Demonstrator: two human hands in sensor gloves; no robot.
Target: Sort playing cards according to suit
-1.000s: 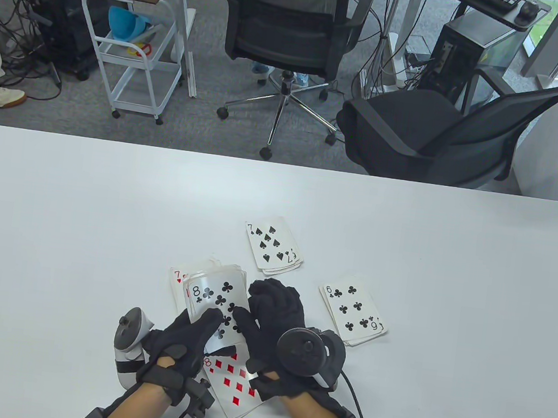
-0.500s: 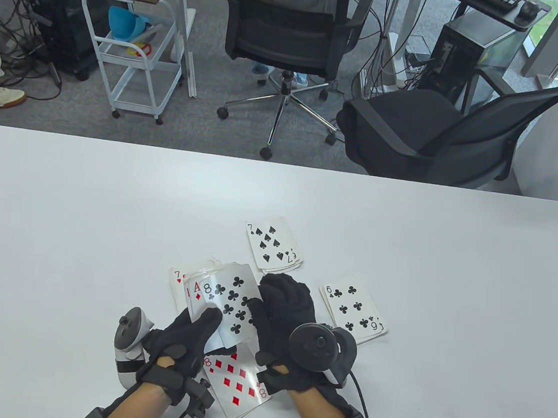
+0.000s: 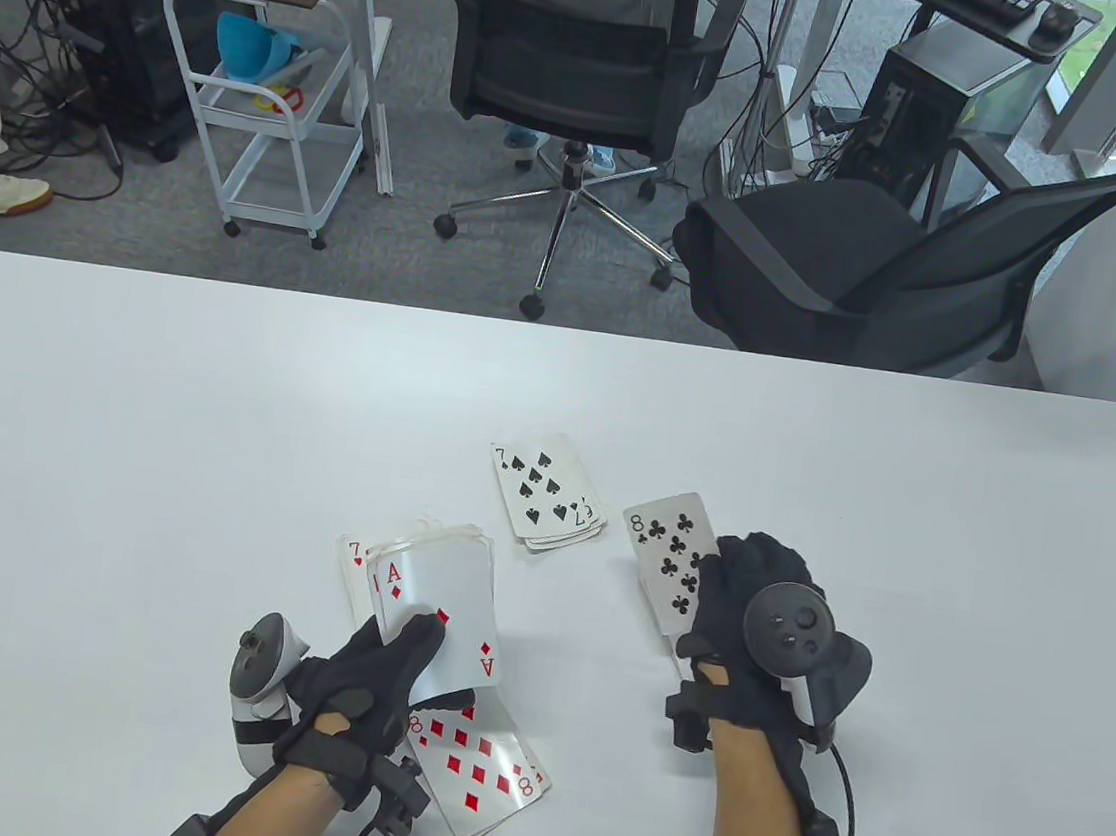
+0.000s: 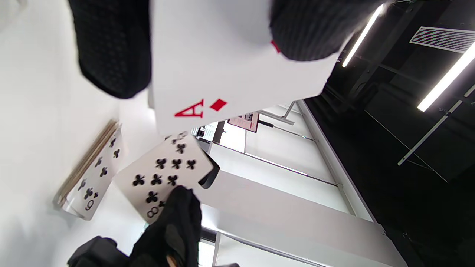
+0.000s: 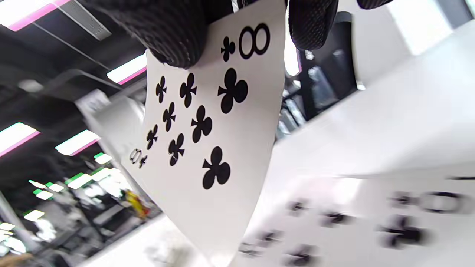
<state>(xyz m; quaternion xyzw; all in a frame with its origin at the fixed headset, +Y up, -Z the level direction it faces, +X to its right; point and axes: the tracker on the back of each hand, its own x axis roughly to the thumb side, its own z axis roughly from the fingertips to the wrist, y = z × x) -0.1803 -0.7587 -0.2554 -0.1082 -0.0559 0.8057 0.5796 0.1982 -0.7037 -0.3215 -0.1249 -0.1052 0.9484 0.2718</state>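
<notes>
On the white tabletop the sorted piles lie face up and apart, so each suit reads at a glance: a spades pile, a diamonds pile, and a clubs pile. The left hand grips the unsorted deck, ace of diamonds showing. The right hand pinches the eight of clubs over the clubs pile, apparently to lay it there.

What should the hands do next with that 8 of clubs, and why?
Probably the right hand should lower the 8 of clubs face up onto the clubs pile just beneath it. That pile shows a 6 of clubs on top, so the suit matches, and the card hangs in the air right over it. The left hand holds the deck, ace of diamonds showing.
</notes>
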